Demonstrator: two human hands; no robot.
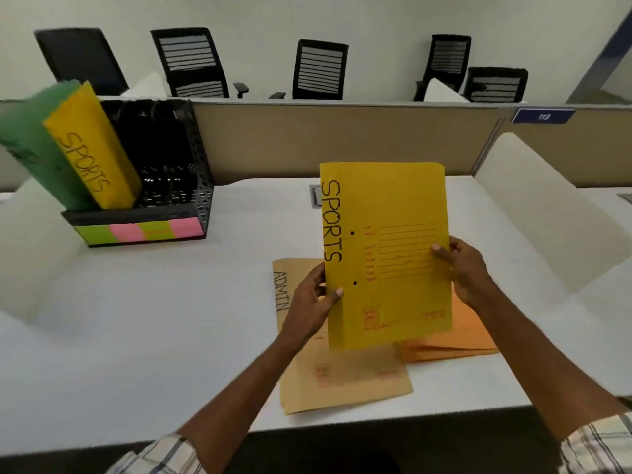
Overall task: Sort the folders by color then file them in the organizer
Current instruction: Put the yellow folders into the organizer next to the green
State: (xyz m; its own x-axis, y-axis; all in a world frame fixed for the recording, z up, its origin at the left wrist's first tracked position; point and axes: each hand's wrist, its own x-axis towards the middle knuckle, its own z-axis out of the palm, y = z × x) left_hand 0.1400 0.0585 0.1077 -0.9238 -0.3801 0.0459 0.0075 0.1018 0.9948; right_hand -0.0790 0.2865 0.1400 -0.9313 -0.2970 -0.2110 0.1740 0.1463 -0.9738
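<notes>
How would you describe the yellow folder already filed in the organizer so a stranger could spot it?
Look to the far left of the white desk for the black mesh organizer. Two folders lean in it; the yellow folder sits right of the green folder. It alone there has SPORTS handwritten on it.

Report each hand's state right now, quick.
Left hand: closed on the left edge of the yellow SPORTS folder, held upright.
Right hand: closed on the same folder's right edge.

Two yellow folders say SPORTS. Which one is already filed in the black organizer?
The yellow SPORTS folder leaning beside the green folder in the black organizer. The other SPORTS folder is held upright above the desk by the left hand and right hand.
</notes>
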